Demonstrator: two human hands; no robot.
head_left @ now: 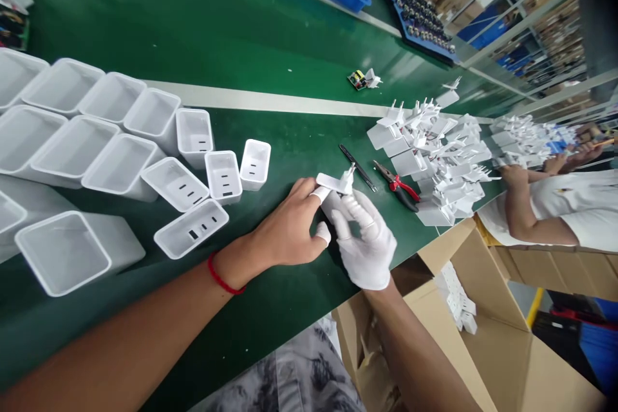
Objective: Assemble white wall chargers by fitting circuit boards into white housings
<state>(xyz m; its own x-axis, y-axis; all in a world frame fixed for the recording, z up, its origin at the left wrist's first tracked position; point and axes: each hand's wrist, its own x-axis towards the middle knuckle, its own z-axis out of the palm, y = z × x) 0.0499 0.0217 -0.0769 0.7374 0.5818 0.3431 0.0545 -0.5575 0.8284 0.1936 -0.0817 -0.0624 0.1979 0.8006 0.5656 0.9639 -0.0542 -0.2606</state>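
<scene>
Forearms (pixel 159 309) (pixel 418 347); white plug piece (pixel 331 182) between hands (pixel 291 225) (pixel 365 243) (right gloved)

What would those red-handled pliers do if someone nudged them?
The pliers would likely slide or pivot rather than roll, lying flat on the green table. Their metal-looking nose suggests they're stiff and perhaps fairly heavy for their size.
</scene>
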